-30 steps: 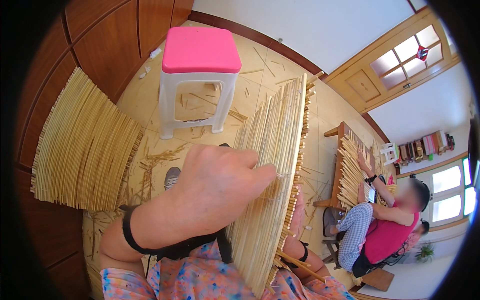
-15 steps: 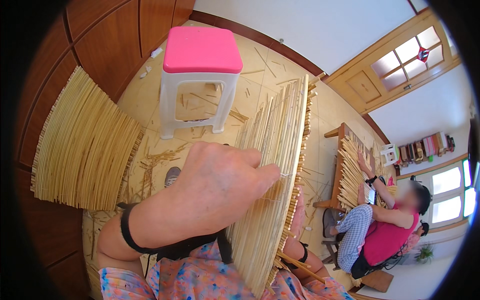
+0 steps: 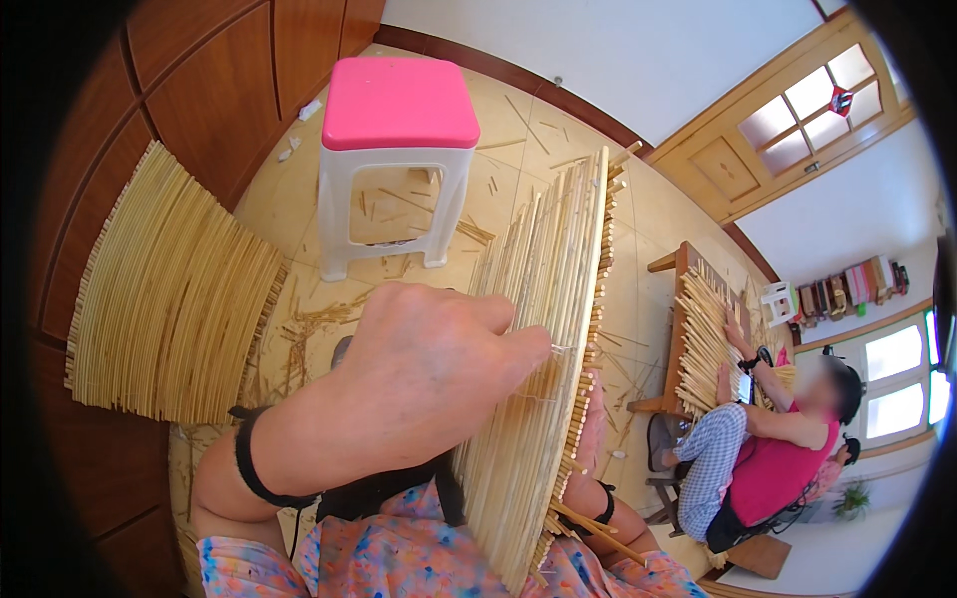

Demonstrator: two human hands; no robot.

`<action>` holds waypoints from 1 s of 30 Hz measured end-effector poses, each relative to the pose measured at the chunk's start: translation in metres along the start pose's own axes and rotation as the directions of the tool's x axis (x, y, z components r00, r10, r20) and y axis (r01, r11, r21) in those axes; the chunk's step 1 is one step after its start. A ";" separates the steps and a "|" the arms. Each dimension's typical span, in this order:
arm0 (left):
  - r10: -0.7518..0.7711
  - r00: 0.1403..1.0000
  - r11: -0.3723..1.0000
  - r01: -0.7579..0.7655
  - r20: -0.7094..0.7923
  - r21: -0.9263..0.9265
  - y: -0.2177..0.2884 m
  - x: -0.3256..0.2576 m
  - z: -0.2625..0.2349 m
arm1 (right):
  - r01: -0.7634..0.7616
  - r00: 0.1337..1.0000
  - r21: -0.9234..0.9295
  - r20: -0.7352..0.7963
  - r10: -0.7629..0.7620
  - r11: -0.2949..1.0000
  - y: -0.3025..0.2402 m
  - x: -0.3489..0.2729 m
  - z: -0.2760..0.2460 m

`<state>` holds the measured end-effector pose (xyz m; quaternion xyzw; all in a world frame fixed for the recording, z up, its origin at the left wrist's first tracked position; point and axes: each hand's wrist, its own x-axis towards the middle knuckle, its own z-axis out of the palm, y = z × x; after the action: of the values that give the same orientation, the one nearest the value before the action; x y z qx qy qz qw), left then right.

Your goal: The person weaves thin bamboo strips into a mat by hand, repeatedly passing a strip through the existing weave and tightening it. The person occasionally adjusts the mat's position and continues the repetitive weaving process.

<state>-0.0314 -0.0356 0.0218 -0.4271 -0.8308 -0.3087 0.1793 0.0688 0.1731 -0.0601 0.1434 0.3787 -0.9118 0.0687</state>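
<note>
A mat of pale reed stalks (image 3: 518, 399) stands tilted in front of me, its stalks running side by side up to a long straight edge. My left hand (image 3: 439, 344) is closed against its near face. A thin pale thread (image 3: 563, 349) runs from its pinched thumb and finger toward that edge. My right hand (image 3: 592, 424) is behind the mat, beside the cut stalk ends. Only a strip of it shows and its fingers are hidden. A few loose stalks (image 3: 603, 528) stick out below, by my right forearm.
A pink-topped white stool (image 3: 399, 105) stands ahead. Another reed mat (image 3: 174, 299) leans on the wooden cabinet (image 3: 214, 90) at left. Reed scraps (image 3: 309, 324) litter the tiled floor. At right, a person in pink (image 3: 778, 458) works at a low table (image 3: 682, 329) covered with stalks.
My left hand has shifted slightly left, away from the mat's long edge, and more of the thread shows. The co-worker's arms have moved slightly.
</note>
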 end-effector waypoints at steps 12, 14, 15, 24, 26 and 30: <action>-0.012 1.000 1.000 0.012 0.009 0.018 0.002 0.002 -0.004 | 0.038 0.998 -0.173 -0.039 -0.045 0.984 0.000 0.002 0.000; -0.014 1.000 1.000 0.013 0.013 0.027 0.002 0.002 -0.004 | 0.063 0.997 -0.192 -0.027 -0.069 0.979 0.002 0.002 -0.004; -0.009 1.000 1.000 0.009 0.015 0.029 0.002 0.002 -0.004 | 0.068 0.997 -0.189 -0.017 -0.073 0.980 0.002 0.002 -0.005; 0.001 1.000 0.999 -0.003 0.028 0.049 0.002 0.003 -0.003 | 0.126 0.992 -0.212 0.030 -0.123 0.969 0.005 0.001 -0.016; 0.000 1.000 0.999 -0.001 0.015 0.043 0.001 0.002 -0.006 | 0.148 0.989 -0.247 0.033 -0.144 0.958 0.005 0.000 -0.017; 0.000 1.000 0.998 -0.002 0.029 0.070 0.003 0.003 -0.006 | 0.143 0.989 -0.239 0.007 -0.146 0.960 0.006 0.000 -0.021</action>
<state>-0.0302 -0.0369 0.0289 -0.4254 -0.8434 -0.2730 0.1821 0.0751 0.1840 -0.0785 0.1109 0.4953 -0.8614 0.0167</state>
